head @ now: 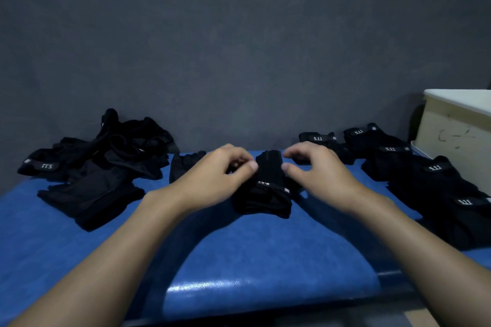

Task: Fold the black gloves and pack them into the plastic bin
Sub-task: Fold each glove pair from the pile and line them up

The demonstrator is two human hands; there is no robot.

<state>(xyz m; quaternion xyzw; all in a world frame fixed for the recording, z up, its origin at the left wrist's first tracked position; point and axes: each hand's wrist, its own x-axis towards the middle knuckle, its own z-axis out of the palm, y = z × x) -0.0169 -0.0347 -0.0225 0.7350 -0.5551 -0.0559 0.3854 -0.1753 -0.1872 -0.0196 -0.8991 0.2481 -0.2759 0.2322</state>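
Observation:
A black glove [265, 194] with a small white logo lies folded on the blue table [252, 247], at the centre. My left hand [212, 175] is at its left edge, fingers curled and thumb against them, pinching the fabric. My right hand [316, 170] hovers at the glove's right edge; its thumb touches the edge and its fingers curl loosely above with a gap. The pale plastic bin [457, 135] stands at the far right; its inside is hidden.
A loose heap of black gloves [106, 148] covers the table's back left, with one glove [186, 164] beside my left hand. Several folded "5.11" gloves [425, 175] lie in rows on the right, in front of the bin. A dark grey wall stands behind.

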